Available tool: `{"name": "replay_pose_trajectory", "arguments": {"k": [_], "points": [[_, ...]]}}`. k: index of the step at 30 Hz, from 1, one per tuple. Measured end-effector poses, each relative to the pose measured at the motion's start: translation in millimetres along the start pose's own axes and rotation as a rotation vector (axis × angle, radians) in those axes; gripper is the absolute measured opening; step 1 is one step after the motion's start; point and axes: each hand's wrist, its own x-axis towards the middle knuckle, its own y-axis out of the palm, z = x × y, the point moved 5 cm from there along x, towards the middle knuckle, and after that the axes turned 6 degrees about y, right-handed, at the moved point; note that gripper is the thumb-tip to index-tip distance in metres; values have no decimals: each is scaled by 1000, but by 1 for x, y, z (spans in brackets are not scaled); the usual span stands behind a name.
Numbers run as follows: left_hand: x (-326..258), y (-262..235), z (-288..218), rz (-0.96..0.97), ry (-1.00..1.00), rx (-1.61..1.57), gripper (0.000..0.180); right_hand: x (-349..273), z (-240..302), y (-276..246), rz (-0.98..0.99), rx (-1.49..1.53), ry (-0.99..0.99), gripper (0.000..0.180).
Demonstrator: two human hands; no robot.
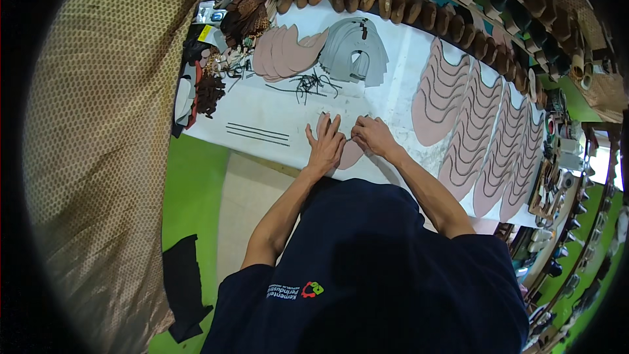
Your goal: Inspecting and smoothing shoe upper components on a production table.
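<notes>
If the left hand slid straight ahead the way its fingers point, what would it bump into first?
Probably the tangle of thin black cords. The left hand lies flat on a pink leather piece, fingers pointing up the white table; bare tabletop lies between.

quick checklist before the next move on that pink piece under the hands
1. Left hand flat on the pink leather piece: ok.
2. Right hand at the piece's upper edge, fingers pinched: ok; what it pinches: cannot tell.
3. Piece lying fully on the white table: ok.
4. Black strips apart from the hands, to the left: ok.
5. Pile of black cords beyond the hands, not touching: ok.
6. Rows of pink pieces to the right undisturbed: ok.
</notes>
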Motion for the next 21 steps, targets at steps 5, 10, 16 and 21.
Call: {"name": "replay_pose_trajectory", "arguments": {"k": [5,10,16,21], "points": [[0,-2,-1,-21,-12,-27,10,0,4,5,-19,-253,-131,10],[-4,-2,2,9,-41,-25,11,0,4,1,-23,-263,-171,8],[-9,-2,6,37,-65,-37,14,-6,5,-2,7,-322,-164,9],[-14,-2,9,22,-88,-39,16,-14,9,0,50,-366,-137,22]]}}
